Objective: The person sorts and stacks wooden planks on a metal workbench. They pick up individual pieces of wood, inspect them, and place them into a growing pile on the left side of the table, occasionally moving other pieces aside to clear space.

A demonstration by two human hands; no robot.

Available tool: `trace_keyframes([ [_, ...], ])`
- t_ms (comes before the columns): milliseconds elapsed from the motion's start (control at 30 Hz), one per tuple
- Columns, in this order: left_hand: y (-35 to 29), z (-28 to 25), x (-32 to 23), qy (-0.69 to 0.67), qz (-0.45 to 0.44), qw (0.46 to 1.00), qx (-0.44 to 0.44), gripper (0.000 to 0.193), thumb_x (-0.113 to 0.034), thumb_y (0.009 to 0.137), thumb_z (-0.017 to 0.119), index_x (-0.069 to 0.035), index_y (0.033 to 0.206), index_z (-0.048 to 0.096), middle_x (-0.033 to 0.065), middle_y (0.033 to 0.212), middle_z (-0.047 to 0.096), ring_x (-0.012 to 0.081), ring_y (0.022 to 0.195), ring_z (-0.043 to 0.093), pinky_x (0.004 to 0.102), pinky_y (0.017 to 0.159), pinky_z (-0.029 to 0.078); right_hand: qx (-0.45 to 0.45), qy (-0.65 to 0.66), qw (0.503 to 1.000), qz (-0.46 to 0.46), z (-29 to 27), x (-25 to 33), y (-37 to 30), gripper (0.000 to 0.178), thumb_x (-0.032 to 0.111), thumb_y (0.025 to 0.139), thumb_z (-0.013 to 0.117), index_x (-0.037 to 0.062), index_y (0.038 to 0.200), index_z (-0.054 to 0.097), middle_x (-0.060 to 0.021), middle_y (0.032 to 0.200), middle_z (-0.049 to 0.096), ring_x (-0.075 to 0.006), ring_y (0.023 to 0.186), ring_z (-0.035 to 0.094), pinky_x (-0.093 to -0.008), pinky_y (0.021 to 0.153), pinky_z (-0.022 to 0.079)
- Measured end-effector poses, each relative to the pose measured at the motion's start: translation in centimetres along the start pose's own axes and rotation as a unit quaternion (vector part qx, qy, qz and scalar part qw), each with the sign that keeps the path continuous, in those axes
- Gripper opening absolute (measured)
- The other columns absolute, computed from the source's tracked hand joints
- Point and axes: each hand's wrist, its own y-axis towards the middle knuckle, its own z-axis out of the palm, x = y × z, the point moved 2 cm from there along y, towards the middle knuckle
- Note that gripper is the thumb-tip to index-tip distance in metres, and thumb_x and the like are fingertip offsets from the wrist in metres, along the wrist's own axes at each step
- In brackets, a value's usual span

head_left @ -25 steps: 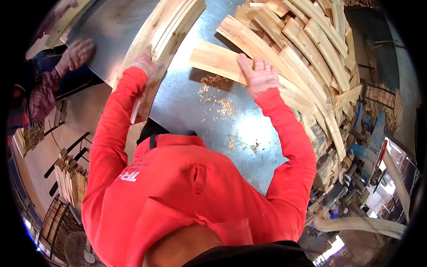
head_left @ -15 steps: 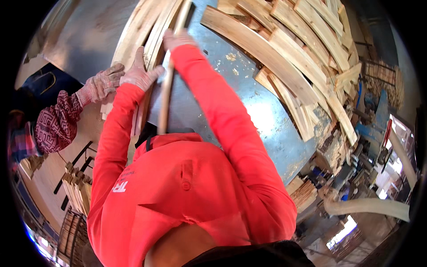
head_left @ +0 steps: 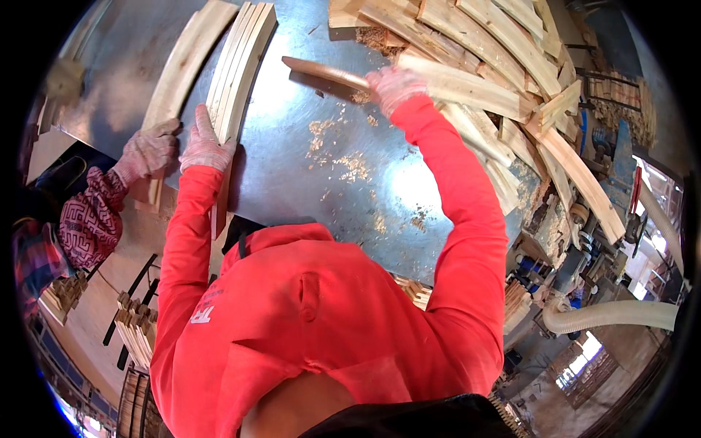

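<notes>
My gloved left hand (head_left: 208, 148) lies with fingers stretched out along a stack of narrow curved wooden slats (head_left: 244, 62), its thumb at the stack's right side. Out to the right, my gloved right hand (head_left: 400, 89) is closed around a curved wooden board (head_left: 325, 72), which juts leftward from the grip, tilted over the metal table. Whatever part of this board lies beyond my right hand is hard to tell from the pile behind. Left of the stack, a co-worker's gloved hand (head_left: 151, 150) rests on a separate curved board (head_left: 186, 64).
A heap of curved boards (head_left: 504, 55) covers the table's right side. Sawdust and chips (head_left: 350, 166) are scattered on the metal tabletop (head_left: 292, 146). Bundled wood pieces (head_left: 136, 325) stand at lower left. Machinery and a pale flexible hose (head_left: 610, 316) are at lower right.
My right hand has swung from beside the slat stack to the right, towards the heap, and now holds a board there. My left hand has shifted slightly left and down, still at the stack.
</notes>
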Motion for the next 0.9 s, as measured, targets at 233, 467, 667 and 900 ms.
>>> trace_keyframes([
  [233, -1.8, -3.5, -3.2, -0.086, 0.274, 0.956, -0.064, 0.097, -0.035, 0.077, 0.073, -0.010, 0.150, 0.014, 0.0239, 0.140, 0.042, 0.0346, 0.128, 0.046, 0.0413, 0.102, 0.041, 0.026, -0.021, 0.981, -0.193, -6.8, 6.4, -4.8, 0.018, 0.007, 0.083, 0.057, 0.0112, 0.098, 0.065, -0.0103, 0.093, 0.061, -0.0293, 0.083, 0.065, -0.0421, 0.066, 0.056],
  [467, -5.7, -6.4, -7.7, -0.348, 0.278, 0.887, 0.124, 0.046, -0.024, 0.082, 0.067, 0.001, 0.118, 0.057, 0.0103, 0.091, 0.064, 0.0193, 0.082, 0.062, 0.0300, 0.077, 0.051, -0.412, 0.114, 0.860, -0.279, -11.8, 5.0, -1.2, 0.036, 0.035, 0.076, 0.069, 0.0158, 0.107, 0.067, -0.0052, 0.099, 0.066, -0.0281, 0.099, 0.063, -0.0434, 0.086, 0.050],
  [667, -0.4, -8.4, 7.5, -0.368, 0.156, 0.916, -0.034, 0.035, -0.012, 0.091, 0.058, 0.004, 0.122, 0.055, 0.0054, 0.100, 0.067, 0.0101, 0.084, 0.061, 0.0206, 0.075, 0.048, -0.093, -0.030, 0.991, 0.088, 1.9, -6.7, -1.8, 0.068, 0.058, 0.091, 0.048, 0.0129, 0.141, 0.041, -0.0113, 0.149, 0.035, -0.0270, 0.140, 0.028, -0.0446, 0.110, 0.033],
  [900, 8.6, -4.4, 21.0, 0.022, -0.064, 0.995, -0.078, 0.054, -0.029, 0.089, 0.062, -0.011, 0.138, 0.045, 0.0178, 0.117, 0.064, 0.0277, 0.109, 0.061, 0.0355, 0.090, 0.048, 0.063, 0.098, 0.976, 0.183, -2.7, -1.8, 2.0, 0.084, 0.056, 0.082, 0.061, 0.0117, 0.146, 0.031, -0.0136, 0.146, 0.040, -0.0312, 0.134, 0.039, -0.0450, 0.104, 0.037],
])
